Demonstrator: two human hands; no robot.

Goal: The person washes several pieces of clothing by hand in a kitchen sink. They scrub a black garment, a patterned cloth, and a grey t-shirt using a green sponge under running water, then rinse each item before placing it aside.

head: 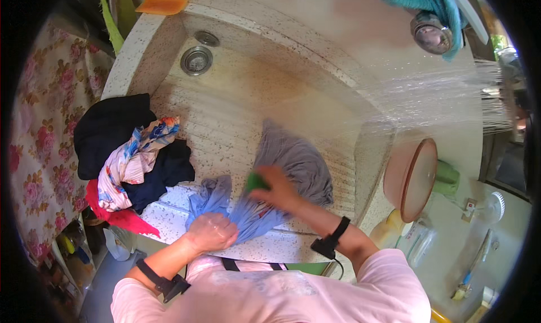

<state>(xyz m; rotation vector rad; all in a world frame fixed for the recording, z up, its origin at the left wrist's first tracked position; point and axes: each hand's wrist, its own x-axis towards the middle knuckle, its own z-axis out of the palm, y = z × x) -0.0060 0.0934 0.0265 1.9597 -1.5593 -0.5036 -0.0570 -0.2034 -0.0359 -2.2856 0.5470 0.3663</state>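
Wet grey-blue cloth (296,158) lies spread in a speckled stone wash basin (249,247) with a ridged slope. At the basin's near edge my left hand (213,231) is closed on a bunched light-blue part of this cloth. My right hand (274,187) holds a green object (256,182), perhaps a brush or soap, over the cloth; the fingers are slightly blurred and hide part of it. Left of the hands lies a heap with a black garment (112,128), a floral printed cloth (122,175) and a red cloth (122,217).
A metal drain strainer (196,61) sits at the basin's far left. An orange sponge-like block (162,4) rests on the rim. A pink basin (410,179) stands at right, below spraying water (435,99). A floral curtain (46,154) hangs at left.
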